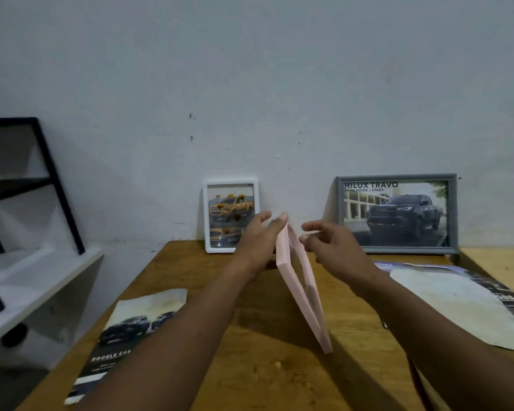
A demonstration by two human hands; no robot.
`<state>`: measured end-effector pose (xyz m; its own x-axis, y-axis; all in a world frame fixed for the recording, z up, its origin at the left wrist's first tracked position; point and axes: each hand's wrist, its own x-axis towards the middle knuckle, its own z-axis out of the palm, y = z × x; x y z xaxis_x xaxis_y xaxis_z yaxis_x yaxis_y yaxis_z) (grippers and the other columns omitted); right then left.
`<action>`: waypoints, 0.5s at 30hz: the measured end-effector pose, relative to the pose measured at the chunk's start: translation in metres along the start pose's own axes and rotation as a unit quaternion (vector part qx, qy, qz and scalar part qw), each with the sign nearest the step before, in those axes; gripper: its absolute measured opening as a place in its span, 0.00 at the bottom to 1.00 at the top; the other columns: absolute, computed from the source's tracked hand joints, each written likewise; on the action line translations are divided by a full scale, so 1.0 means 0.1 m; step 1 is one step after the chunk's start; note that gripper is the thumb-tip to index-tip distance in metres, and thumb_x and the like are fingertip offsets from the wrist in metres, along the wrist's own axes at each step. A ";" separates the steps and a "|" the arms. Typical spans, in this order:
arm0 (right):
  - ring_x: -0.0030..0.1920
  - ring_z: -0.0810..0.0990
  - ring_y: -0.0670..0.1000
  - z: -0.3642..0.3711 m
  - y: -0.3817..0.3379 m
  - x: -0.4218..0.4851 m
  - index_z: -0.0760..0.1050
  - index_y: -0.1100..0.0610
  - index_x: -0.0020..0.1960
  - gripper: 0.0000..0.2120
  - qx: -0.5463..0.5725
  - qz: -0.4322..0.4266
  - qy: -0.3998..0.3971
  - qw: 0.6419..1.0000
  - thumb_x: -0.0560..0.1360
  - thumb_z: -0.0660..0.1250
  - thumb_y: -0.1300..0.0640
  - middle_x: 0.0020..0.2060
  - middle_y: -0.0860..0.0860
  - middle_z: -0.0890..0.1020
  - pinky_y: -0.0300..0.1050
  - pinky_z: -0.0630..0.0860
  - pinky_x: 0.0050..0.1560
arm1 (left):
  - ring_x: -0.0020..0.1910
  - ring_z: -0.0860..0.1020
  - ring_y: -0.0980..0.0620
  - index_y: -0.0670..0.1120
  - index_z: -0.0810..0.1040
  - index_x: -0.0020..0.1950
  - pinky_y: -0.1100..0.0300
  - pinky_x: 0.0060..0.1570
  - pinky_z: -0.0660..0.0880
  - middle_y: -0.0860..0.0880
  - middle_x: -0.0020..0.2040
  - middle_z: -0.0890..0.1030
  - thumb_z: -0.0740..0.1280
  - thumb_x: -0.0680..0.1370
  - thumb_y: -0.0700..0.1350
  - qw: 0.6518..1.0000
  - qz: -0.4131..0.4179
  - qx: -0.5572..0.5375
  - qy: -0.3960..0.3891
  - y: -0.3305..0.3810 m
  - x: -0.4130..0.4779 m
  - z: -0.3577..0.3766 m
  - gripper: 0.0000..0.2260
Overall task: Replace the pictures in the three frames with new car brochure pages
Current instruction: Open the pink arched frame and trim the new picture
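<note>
- Centrally, one pink frame (283, 253) was held edge-on above the table (250, 366), tilted so that its lower corner was nearest the camera and its top was farthest.
- Left hand (258, 241): the frame's upper end was pinched between thumb and fingers, with one fingertip laid over the top corner.
- Right hand (336, 247): seen just right of the grip, fingers bent and thumb drawn toward the forefinger beside the frame's upper edge. Whether anything was pinched or touched there could not be told.
- White frame (230, 209): stood upright just beyond the grip and slightly left of it, leaned against the wall (250, 84). A picture of yellow pickups was held in it, and its lower right part was hidden by the left hand.
- Grey frame (396, 213): stood upright beyond and right of the grip, also at the wall. A dark pickup picture headed "HILUX TRAVO" was shown in it.
- Brochure page (137, 327): laid flat on the table, left of the grip and nearer the camera. Dark pickups and the words "DOUBLE CAB" were printed on it.
- Second brochure sheet (457, 301): laid flat right of the grip, mostly pale.
- White shelf (27, 277) with black metal legs (57, 185): stood well left of the grip, beside the table.
</note>
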<state>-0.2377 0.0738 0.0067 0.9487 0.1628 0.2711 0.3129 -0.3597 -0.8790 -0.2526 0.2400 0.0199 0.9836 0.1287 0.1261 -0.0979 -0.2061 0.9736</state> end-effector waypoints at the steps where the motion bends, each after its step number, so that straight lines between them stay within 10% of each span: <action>1: 0.51 0.81 0.45 0.07 0.07 -0.02 0.74 0.50 0.66 0.15 -0.028 0.001 -0.006 1.000 0.80 0.65 0.53 0.52 0.47 0.82 0.37 0.79 0.39 | 0.56 0.79 0.49 0.52 0.66 0.77 0.59 0.42 0.78 0.45 0.70 0.75 0.64 0.83 0.56 1.000 -0.008 0.023 0.005 -0.03 -0.02 -0.06 0.24; 5: 0.51 0.76 0.45 0.24 0.46 -0.13 0.71 0.50 0.68 0.18 -0.125 0.037 -0.018 0.991 0.79 0.66 0.52 0.60 0.50 0.78 0.31 0.71 0.30 | 0.53 0.83 0.44 0.56 0.69 0.71 0.49 0.46 0.84 0.45 0.66 0.77 0.69 0.81 0.48 0.998 -0.061 0.019 0.022 -0.30 -0.09 -0.18 0.19; 10: 0.57 0.76 0.52 0.19 0.82 -0.29 0.68 0.51 0.70 0.21 -0.191 0.079 0.008 0.978 0.78 0.66 0.50 0.64 0.53 0.77 0.50 0.79 0.53 | 0.56 0.79 0.52 0.55 0.66 0.78 0.55 0.45 0.82 0.51 0.68 0.76 0.68 0.82 0.44 0.994 -0.096 0.050 -0.003 -0.72 -0.21 -0.07 0.25; 15: 0.61 0.76 0.53 0.21 0.95 -0.38 0.68 0.51 0.70 0.22 -0.252 0.061 0.037 0.965 0.78 0.66 0.48 0.63 0.52 0.78 0.52 0.76 0.60 | 0.79 0.63 0.44 0.53 0.53 0.83 0.43 0.75 0.65 0.48 0.82 0.61 0.62 0.84 0.54 0.972 -0.109 0.203 -0.050 -1.13 -0.26 0.03 0.30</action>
<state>-0.2445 0.0522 -0.0955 0.9748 0.0322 0.2207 0.1635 -0.7759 -0.6092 -0.2671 0.2572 -0.0939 0.9861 0.1221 -0.1127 0.1619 -0.5532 0.8172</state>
